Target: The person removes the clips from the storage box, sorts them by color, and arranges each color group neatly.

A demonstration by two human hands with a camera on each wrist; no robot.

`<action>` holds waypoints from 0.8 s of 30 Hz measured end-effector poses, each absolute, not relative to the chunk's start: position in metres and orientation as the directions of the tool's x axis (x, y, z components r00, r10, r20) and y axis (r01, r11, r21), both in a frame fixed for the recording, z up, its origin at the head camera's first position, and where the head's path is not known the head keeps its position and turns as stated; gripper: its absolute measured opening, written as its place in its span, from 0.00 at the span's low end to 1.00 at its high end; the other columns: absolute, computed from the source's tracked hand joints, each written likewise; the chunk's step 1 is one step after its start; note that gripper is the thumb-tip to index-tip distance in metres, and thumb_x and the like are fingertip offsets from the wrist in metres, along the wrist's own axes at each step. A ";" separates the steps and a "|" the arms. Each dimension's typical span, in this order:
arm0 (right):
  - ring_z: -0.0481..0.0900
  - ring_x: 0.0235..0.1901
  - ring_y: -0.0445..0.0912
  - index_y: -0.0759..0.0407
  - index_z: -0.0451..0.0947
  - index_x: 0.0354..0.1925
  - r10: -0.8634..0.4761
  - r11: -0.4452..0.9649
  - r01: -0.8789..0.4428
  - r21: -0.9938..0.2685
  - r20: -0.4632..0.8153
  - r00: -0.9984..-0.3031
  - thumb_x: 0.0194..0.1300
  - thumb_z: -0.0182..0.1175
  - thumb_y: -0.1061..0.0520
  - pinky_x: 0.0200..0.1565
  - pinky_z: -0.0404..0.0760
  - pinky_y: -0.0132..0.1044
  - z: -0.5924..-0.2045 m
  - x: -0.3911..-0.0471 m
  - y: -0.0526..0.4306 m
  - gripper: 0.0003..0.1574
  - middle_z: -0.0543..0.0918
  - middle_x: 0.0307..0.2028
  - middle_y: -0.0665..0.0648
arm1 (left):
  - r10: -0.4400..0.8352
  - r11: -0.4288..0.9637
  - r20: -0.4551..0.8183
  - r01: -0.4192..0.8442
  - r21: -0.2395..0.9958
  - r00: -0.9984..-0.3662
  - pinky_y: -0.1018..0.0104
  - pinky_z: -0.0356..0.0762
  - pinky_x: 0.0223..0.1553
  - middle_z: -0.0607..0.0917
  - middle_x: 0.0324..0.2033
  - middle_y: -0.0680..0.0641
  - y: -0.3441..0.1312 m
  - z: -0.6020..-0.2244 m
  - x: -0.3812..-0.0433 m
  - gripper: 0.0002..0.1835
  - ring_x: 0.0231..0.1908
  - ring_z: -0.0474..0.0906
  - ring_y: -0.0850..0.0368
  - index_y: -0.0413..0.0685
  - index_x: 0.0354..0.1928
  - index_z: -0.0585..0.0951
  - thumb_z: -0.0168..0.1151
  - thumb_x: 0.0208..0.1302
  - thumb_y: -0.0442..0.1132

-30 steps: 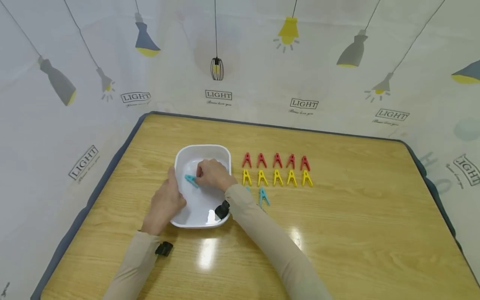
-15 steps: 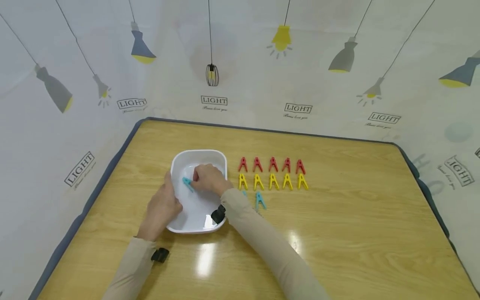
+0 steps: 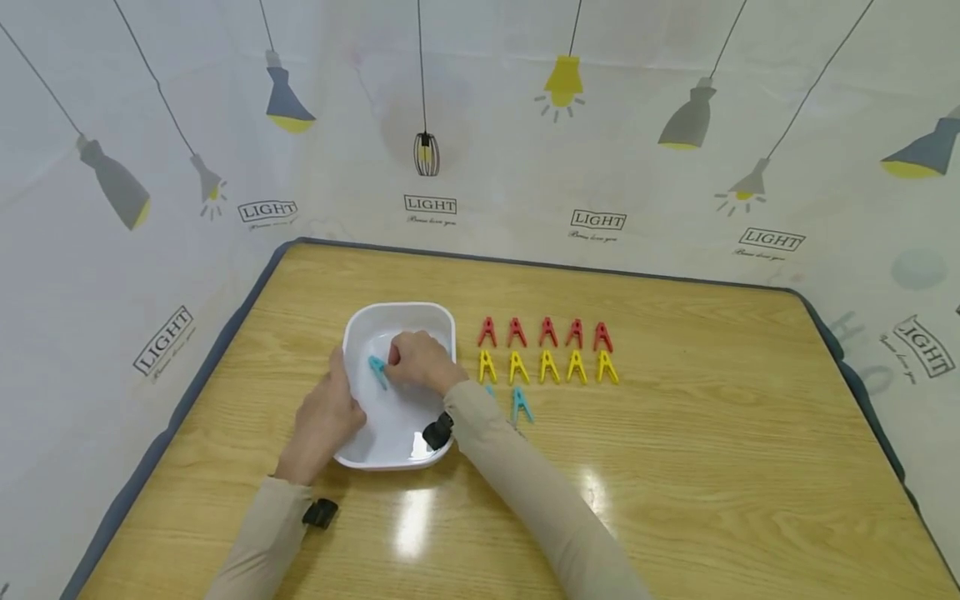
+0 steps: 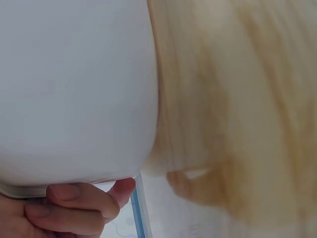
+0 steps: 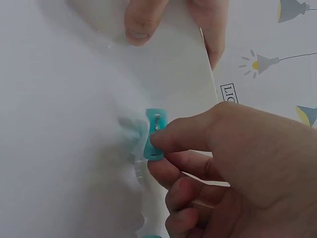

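A white plastic basin [image 3: 397,446] stands on the table. My left hand [image 3: 325,419] grips its left wall; in the right wrist view the left thumb [image 5: 141,25] lies over the inside, while the left wrist view has the fingers [image 4: 81,208] against the outside. Inside the basin, my right hand [image 3: 422,361] pinches a light blue clothespin [image 5: 156,129] between thumb and finger. A bit of another light blue thing [image 5: 151,236] shows at the bottom of the right wrist view; its kind cannot be made out.
Right of the basin, several red clothespins [image 3: 547,333] form a row, with several yellow clothespins [image 3: 548,367] in a row nearer me. Below them lies a light blue clothespin [image 3: 521,405]; another blue piece [image 3: 491,391] is partly hidden by my right sleeve [image 3: 517,458].
The light blue clothespin has turned slightly in my right fingers, nearer to upright in the head view. My left hand keeps its grip on the basin. The whole view shifted a little.
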State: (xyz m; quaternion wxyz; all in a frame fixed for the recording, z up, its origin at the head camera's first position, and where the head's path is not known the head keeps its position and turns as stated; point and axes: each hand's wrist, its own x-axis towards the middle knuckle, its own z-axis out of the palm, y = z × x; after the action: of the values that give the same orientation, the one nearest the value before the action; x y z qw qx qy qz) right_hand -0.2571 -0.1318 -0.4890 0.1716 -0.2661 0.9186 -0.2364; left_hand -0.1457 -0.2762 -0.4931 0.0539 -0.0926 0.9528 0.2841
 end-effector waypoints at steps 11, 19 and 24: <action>0.75 0.27 0.39 0.54 0.83 0.30 -0.593 0.693 -0.436 -0.574 -0.110 -0.798 0.64 0.65 0.50 0.30 0.71 0.26 -0.488 -0.257 -0.131 0.10 0.81 0.25 0.47 | -0.148 0.837 -0.152 -0.206 0.507 -0.977 0.50 0.83 0.37 0.78 0.53 0.25 -0.276 -0.492 -0.148 0.49 0.41 0.82 0.39 0.35 0.76 0.43 0.58 0.55 0.25; 0.74 0.25 0.36 0.57 0.82 0.33 -0.587 0.627 -0.432 -0.648 -0.028 -0.809 0.64 0.65 0.53 0.28 0.70 0.23 -0.489 -0.259 -0.134 0.08 0.83 0.27 0.49 | -0.141 0.825 -0.165 -0.207 0.526 -0.976 0.50 0.85 0.39 0.77 0.55 0.25 -0.278 -0.490 -0.147 0.51 0.44 0.82 0.37 0.36 0.77 0.42 0.60 0.55 0.25; 0.74 0.26 0.36 0.60 0.83 0.34 -0.576 0.565 -0.430 -0.704 0.036 -0.816 0.64 0.65 0.55 0.29 0.70 0.22 -0.485 -0.259 -0.132 0.08 0.86 0.31 0.54 | -0.130 0.824 -0.165 -0.199 0.530 -0.978 0.47 0.85 0.40 0.77 0.54 0.24 -0.276 -0.492 -0.148 0.51 0.46 0.81 0.35 0.34 0.75 0.42 0.61 0.53 0.23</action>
State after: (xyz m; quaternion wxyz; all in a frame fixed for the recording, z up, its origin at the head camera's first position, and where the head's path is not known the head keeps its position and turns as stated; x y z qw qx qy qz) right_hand -0.2592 -0.1316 -0.4848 0.0994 -0.2863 0.8791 -0.3679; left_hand -0.1476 -0.2756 -0.4919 0.0610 -0.0862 0.9531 0.2837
